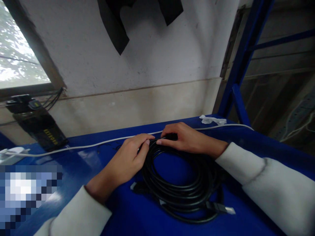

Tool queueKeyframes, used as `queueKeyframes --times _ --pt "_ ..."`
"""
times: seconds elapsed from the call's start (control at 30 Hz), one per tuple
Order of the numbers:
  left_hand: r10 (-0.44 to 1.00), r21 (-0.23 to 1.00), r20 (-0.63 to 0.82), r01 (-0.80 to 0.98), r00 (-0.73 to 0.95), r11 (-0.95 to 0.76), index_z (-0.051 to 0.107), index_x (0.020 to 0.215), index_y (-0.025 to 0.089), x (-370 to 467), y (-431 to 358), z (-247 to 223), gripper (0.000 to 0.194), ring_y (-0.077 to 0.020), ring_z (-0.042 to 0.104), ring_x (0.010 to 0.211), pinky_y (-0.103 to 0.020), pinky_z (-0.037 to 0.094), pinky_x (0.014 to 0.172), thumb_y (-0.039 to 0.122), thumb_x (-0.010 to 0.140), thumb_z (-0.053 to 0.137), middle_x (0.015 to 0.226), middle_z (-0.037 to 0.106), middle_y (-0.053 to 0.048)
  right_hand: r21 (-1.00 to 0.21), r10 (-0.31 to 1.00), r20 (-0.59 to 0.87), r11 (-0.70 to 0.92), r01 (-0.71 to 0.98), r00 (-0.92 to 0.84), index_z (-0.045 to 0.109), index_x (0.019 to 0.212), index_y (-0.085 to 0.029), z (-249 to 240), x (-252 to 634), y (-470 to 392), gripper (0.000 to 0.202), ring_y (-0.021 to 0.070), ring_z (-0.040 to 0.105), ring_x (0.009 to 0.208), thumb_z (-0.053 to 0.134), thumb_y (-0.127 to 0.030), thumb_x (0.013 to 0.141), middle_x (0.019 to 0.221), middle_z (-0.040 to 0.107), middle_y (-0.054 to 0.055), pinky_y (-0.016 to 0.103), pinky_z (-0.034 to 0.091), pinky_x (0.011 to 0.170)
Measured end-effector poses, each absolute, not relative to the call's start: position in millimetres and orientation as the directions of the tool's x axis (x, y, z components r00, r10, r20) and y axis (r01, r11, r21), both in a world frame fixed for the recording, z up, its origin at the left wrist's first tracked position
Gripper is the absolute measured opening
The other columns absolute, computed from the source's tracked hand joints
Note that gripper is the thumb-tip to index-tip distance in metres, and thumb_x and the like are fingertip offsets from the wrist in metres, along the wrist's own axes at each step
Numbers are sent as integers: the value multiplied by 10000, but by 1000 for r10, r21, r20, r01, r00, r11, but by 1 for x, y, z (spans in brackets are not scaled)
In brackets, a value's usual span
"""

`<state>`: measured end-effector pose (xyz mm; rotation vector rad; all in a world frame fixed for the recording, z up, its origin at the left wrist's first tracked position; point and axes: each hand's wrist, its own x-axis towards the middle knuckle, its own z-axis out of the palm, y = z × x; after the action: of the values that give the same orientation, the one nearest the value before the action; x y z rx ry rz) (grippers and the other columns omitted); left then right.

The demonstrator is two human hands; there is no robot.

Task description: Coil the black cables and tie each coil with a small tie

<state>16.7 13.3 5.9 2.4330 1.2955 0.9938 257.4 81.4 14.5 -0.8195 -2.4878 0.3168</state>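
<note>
A thick black cable lies wound in a round coil on the blue tabletop. One plug with a bare metal end sticks out at the coil's near right. Another plug lies at its left side. My left hand is closed on the coil's far left edge, thumb and index finger together. Across from it, my right hand pinches a black strand or bundle at the coil's far side. The fingertips of both hands nearly meet; exactly what lies between them is partly hidden.
A white cord runs along the back of the blue table. Crumpled white plastic lies at the back right, near a blue metal frame. A dark bottle stands at the left beside a white power strip.
</note>
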Motion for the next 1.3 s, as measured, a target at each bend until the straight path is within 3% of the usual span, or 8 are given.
queueKeyframes --times 1.3 --pt "789 458 473 655 392 -601 745 1221 216 19 11 10 307 -265 728 1188 -430 526 1105 247 1081 474 1268 789 -80 -383 619 393 783 491 -680 796 1048 -193 13 258 81 490 206 696 843 617 -645 983 965 784 72 329 475 771"
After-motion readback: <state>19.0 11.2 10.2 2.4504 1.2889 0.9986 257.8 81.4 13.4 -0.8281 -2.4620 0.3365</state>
